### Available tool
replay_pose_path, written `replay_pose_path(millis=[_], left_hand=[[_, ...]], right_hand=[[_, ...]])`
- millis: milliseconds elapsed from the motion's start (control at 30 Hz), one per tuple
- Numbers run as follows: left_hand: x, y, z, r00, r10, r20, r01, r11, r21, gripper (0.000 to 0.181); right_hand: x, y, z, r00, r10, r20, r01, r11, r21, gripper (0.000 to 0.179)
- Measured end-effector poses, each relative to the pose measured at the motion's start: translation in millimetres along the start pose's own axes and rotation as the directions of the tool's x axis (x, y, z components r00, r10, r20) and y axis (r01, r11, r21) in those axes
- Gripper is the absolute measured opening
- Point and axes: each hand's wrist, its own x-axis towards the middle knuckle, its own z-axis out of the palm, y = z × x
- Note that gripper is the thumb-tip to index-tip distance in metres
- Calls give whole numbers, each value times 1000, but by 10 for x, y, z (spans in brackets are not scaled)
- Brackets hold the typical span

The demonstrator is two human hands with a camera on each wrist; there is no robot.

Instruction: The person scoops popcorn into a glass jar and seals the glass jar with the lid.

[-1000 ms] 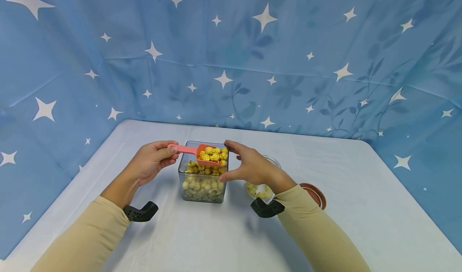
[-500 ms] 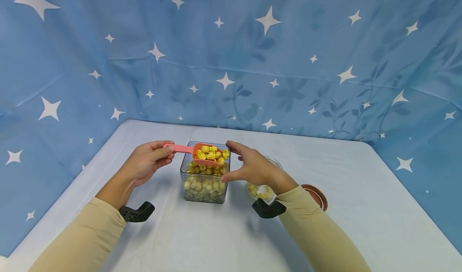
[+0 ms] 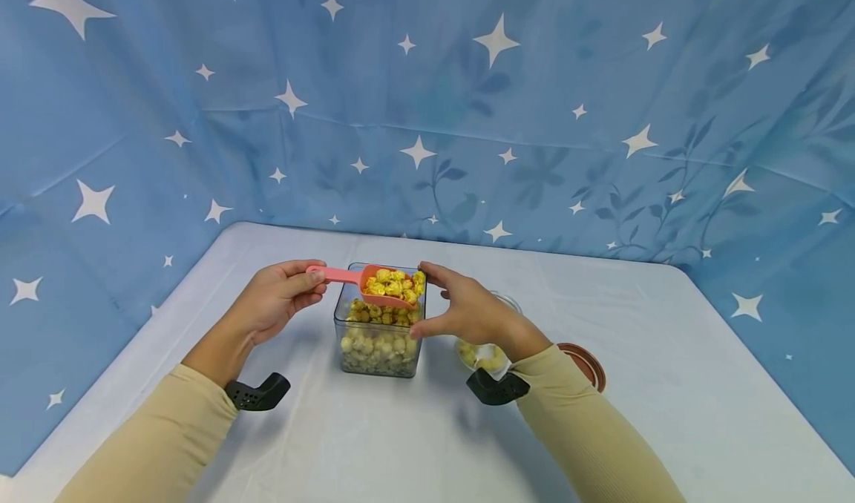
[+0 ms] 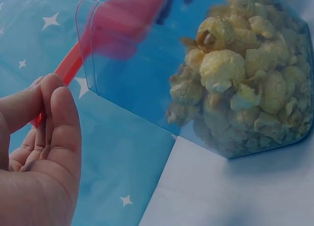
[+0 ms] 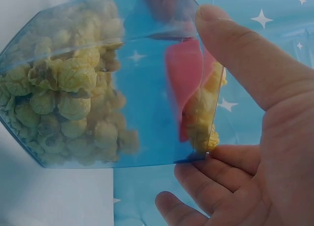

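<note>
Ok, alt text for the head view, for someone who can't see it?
A left hand holds a pink scoop of yellow popcorn at the mouth of a clear bin part-filled with popcorn, the right hand gripping the bin's side. On the white table, partly behind the right arm, are a round container and a brown disc, with starry blue cloth behind.

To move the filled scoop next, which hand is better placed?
Probably the left hand: it pinches the pink scoop by its handle, while the right hand holds the clear container at its rim.
</note>
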Motion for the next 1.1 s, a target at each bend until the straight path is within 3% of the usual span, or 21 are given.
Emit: replay_pose_path(millis=[733,1100], left_hand=[[29,-37,87,1000,0,-25,0,1000,-1,49],[-18,-21,13,1000,-13,-20,14,1000,15,51]], right_hand=[[1,-4,10,1000,-2,0,2,1000,-16,107],[-16,-12,8,1000,-20,2,20,1000,11,110]])
